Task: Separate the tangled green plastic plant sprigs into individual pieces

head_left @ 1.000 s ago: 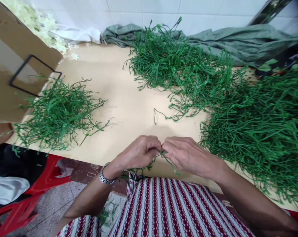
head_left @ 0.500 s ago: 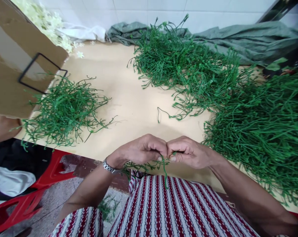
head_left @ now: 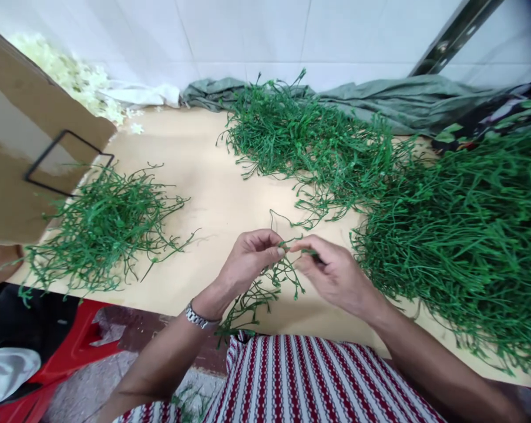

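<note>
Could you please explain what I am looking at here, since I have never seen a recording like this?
The picture comes from a camera worn on a person's head, looking forward and down, so you see their own two bare hands. There is no machine. The left hand, with a wristwatch, and the right hand meet over the near edge of a pale table. Between their fingers they pinch a thin green plastic sprig that hangs toward the striped garment. On the table lie three heaps of similar green stems: a small one at the left, one at the back, a large one at the right. A cardboard box stands at the far left.
</note>
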{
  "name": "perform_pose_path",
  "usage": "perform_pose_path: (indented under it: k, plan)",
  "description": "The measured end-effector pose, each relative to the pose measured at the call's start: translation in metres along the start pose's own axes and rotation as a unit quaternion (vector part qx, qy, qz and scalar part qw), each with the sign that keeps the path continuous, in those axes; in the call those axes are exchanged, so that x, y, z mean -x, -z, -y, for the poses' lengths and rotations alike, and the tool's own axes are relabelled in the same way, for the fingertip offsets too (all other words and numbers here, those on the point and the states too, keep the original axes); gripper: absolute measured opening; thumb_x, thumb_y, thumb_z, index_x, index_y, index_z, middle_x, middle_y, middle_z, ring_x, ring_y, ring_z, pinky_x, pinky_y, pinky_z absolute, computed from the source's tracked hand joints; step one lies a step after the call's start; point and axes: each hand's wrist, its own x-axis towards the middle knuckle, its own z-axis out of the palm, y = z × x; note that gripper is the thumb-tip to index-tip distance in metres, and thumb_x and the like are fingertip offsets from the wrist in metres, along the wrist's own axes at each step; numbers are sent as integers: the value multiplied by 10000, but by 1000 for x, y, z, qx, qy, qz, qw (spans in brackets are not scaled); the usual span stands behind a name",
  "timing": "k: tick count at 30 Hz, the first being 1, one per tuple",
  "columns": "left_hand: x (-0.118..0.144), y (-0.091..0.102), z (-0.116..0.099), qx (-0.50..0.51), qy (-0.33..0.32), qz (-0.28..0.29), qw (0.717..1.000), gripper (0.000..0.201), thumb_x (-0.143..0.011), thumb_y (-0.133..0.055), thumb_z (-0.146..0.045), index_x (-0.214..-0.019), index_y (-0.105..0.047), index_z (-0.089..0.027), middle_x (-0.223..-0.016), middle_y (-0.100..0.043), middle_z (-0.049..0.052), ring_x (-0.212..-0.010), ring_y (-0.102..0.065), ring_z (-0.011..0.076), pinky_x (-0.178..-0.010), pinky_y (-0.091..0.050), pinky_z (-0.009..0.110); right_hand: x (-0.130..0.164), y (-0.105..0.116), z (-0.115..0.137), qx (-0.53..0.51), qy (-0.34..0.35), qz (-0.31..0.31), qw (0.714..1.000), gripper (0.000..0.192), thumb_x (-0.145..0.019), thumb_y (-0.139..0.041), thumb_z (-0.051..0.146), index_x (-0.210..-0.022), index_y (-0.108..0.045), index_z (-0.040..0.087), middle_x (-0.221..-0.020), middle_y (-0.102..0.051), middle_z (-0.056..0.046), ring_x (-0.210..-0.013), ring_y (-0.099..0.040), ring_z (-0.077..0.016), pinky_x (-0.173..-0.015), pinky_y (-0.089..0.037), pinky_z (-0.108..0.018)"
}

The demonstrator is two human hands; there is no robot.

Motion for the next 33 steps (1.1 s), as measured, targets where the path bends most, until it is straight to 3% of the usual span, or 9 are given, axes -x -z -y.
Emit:
perform_pose_path:
  k: [4,9,12,15,18,22,27,33]
  plan:
    - [3,-6,4,29,-16,-29,999,84,-621,-697,-165,-639,-626,-125,-548,-558,-16,-498,-460,59,-483,-344,182,-2,-18,-5,-15,-2,4,1000,41,-805,-509,187,-775,-529,165,-687,-459,5,-601,-417,-102,-538,-340,-218]
    - [7,-8,3,1,-25,-37,999,42,-616,-690,-140,-638,-656,-128,-569,-614,0,-522,-513,76,-508,-393,189,-2,-20,-13,-187,-122,37,974,119,-806,-519,279,-834,-522,163,-651,-408,37,-578,-376,-84,-517,-330,-201]
    - [8,-7,2,-28,-22,-25,999,21,-619,-669,-122,-639,-671,-129,-585,-633,6,-536,-531,85,-528,-411,199,-2,-18,-14,-256,-153,55,953,204,-770,-564,335,-858,-517,157,-676,-424,30,-610,-385,-86,-531,-329,-202]
    - [10,-6,4,-49,-8,-14,999,26,-623,-657,-121,-646,-666,-131,-587,-626,0,-536,-522,84,-527,-405,200,-2,-16,-14,-244,-158,68,954,193,-762,-571,329,-839,-523,158,-663,-423,32,-601,-380,-85,-519,-312,-202]
    - [12,-6,7,-101,-12,-15,995,22,-665,-637,-143,-675,-651,-129,-607,-610,2,-567,-518,89,-546,-402,207,1,-17,-16,-156,-160,76,972,168,-790,-536,292,-697,-480,165,-582,-365,52,-534,-331,-74,-469,-254,-199]
    - [14,-3,8,-174,-28,21,984,89,-730,-589,-176,-794,-623,-125,-679,-585,16,-645,-518,106,-601,-404,228,5,-18,-17,-85,-128,56,987,248,-812,-521,303,-636,-409,172,-563,-322,59,-507,-292,-66,-451,-218,-202]
    - [13,2,4,-124,2,123,985,194,-687,-636,-199,-832,-529,-124,-693,-530,-2,-604,-461,86,-537,-363,214,4,-14,-14,-45,-59,38,997,225,-815,-523,238,-628,-426,161,-605,-381,42,-566,-366,-76,-512,-275,-204]
    - [16,-2,-1,-197,22,115,973,114,-691,-588,-146,-741,-486,-133,-618,-476,-31,-553,-414,70,-505,-329,209,3,-3,-12,36,51,86,994,193,-826,-462,150,-635,-432,157,-637,-405,24,-583,-380,-84,-538,-279,-218]
